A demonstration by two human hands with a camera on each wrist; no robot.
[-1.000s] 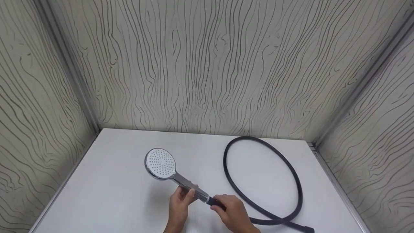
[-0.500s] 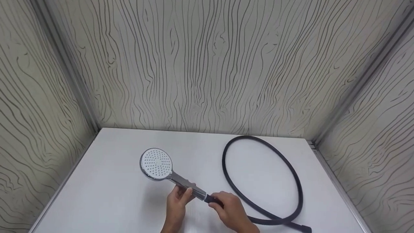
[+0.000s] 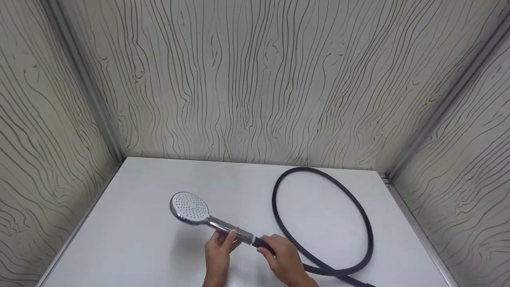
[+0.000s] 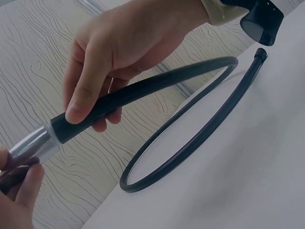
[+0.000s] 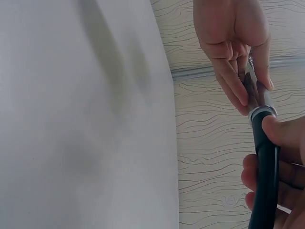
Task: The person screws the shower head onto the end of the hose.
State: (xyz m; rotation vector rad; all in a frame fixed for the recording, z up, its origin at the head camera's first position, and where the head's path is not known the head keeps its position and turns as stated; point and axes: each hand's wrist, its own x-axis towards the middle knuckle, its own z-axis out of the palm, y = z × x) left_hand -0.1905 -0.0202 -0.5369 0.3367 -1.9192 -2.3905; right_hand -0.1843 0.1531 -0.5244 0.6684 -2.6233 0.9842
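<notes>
A chrome shower head [image 3: 190, 207] with a white spray face is held above the table, its handle slanting down to the right. My left hand [image 3: 217, 255] grips that handle, thumb on top. At the handle's lower end sits the black connector of a shower hose [image 3: 371, 239], which my right hand [image 3: 283, 257] pinches between thumb and fingers. In the left wrist view the right hand [image 4: 124, 47] holds the hose end [image 4: 66, 128] against the chrome handle [image 4: 35, 143]. The right wrist view shows the left hand [image 5: 233, 43] around the handle, which meets the hose end [image 5: 265, 129].
The hose lies in a large loop on the right side of the white table [image 3: 131, 223], its other end near the front edge. Wood-grain panels [image 3: 239, 79] stand behind and at both sides, with metal strips at the corners.
The shower head has shifted slightly left and its face has tipped lower. Both hands keep their hold. The hose's free end has slid a little left and down, towards the frame's bottom edge.
</notes>
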